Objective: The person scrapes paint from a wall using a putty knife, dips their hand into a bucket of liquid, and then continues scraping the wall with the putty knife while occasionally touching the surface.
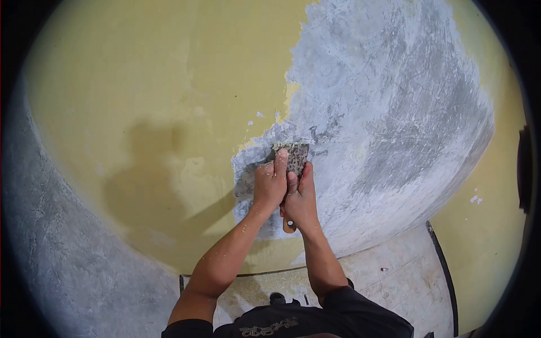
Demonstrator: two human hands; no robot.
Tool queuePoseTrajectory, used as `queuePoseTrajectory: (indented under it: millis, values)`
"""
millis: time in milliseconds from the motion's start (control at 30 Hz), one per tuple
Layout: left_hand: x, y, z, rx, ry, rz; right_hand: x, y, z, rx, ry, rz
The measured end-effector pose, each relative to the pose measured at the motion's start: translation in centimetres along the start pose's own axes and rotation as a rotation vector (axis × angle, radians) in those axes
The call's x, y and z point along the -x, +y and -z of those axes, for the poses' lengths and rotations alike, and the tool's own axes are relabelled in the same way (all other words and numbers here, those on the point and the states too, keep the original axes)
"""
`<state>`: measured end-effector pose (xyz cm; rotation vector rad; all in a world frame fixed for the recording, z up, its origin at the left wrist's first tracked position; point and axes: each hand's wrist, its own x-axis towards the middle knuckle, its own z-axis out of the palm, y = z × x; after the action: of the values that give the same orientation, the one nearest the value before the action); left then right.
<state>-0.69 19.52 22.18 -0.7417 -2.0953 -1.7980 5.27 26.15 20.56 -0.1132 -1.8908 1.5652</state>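
Observation:
Both of my hands are on one paint scraper [297, 159], whose wide, speckled metal blade lies against the wall where bare grey plaster shows. My left hand [270, 183] is closed at the blade's left side, its thumb or a finger pressed on the metal. My right hand [300, 197] wraps round the handle, and the handle's wooden end with a hole sticks out below it. Yellow paint [141, 73] covers the wall on the left, with a ragged edge along the scraped grey area [389, 101]. Pale flecks cling to my hands and forearms.
Below the wall lies a light tiled floor [394, 281] with dark edging and small debris. Bare grey surface [62, 253] shows at the lower left. More yellow wall [490, 236] stands at the right. A dark object [525, 169] is at the far right edge.

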Motion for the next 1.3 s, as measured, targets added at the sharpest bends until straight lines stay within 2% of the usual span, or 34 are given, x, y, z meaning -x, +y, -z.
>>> queuePoseTrajectory:
  millis: [67, 100, 167, 200, 300, 367, 433, 467, 600, 700, 767, 900, 967, 1033, 1100, 1133, 1233, 1300]
  values:
    - [-0.3, 0.3, -0.2, -0.012, 0.037, 0.011, -0.7, 1.1, 0.0, 0.064, 0.014, 0.077]
    - [-0.6, 1.3, 0.3, -0.012, 0.036, 0.018, -0.9, -0.6, -0.1, 0.066, 0.013, 0.070]
    - [-1.2, 3.0, 1.4, 0.055, -0.027, 0.071, -0.7, -4.2, -0.1, -0.068, -0.056, -0.123]
    - [-0.9, 2.2, 1.2, -0.014, -0.020, 0.041, -0.5, -2.9, -0.3, -0.056, -0.032, -0.059]
    - [0.5, -0.5, 0.2, 0.024, 0.018, 0.019, 0.4, -0.3, -0.6, -0.040, 0.008, 0.004]
    - [-0.2, -0.4, 0.2, -0.002, 0.025, 0.010, 0.0, -1.4, -0.2, -0.027, -0.018, -0.068]
    - [-0.7, 1.6, 1.1, 0.045, -0.040, 0.091, -0.4, -2.7, -0.2, -0.112, -0.065, -0.115]
    - [-0.5, 1.2, 0.9, 0.035, -0.009, 0.060, -0.2, -1.8, -0.5, -0.069, -0.022, -0.030]
    - [-0.4, 0.7, 1.0, -0.021, -0.005, 0.033, 0.0, -1.4, -0.7, -0.141, -0.029, -0.078]
    - [-1.2, 1.3, 1.2, 0.003, 0.013, 0.019, -0.8, -1.8, -1.1, -0.154, -0.037, -0.017]
    - [-0.9, 0.9, 1.3, -0.017, 0.003, 0.048, -0.5, -0.4, -1.8, -0.033, 0.077, 0.108]
    - [1.4, -1.1, 1.5, -0.060, 0.018, 0.063, 1.6, 0.7, -1.7, -0.123, -0.007, -0.045]
    - [1.0, -0.2, 2.0, -0.034, 0.018, 0.118, 1.1, -0.6, -1.6, -0.040, -0.050, -0.103]
    - [1.1, -0.5, 2.1, -0.018, 0.009, 0.154, 1.2, -0.2, -1.8, -0.013, -0.054, -0.097]
    - [1.3, -1.6, 1.6, -0.064, 0.095, 0.044, 1.4, 1.4, -2.4, 0.054, 0.002, -0.021]
    - [1.6, -1.9, 1.7, -0.043, 0.070, 0.058, 1.8, 1.7, -2.4, 0.062, 0.024, 0.056]
    - [0.6, -2.0, 2.0, 0.068, 0.051, 0.139, 0.9, 0.2, -2.7, 0.096, 0.014, 0.046]
    - [0.7, -1.6, 2.3, 0.080, 0.040, 0.161, 1.1, 0.8, -3.1, -0.007, 0.008, -0.009]
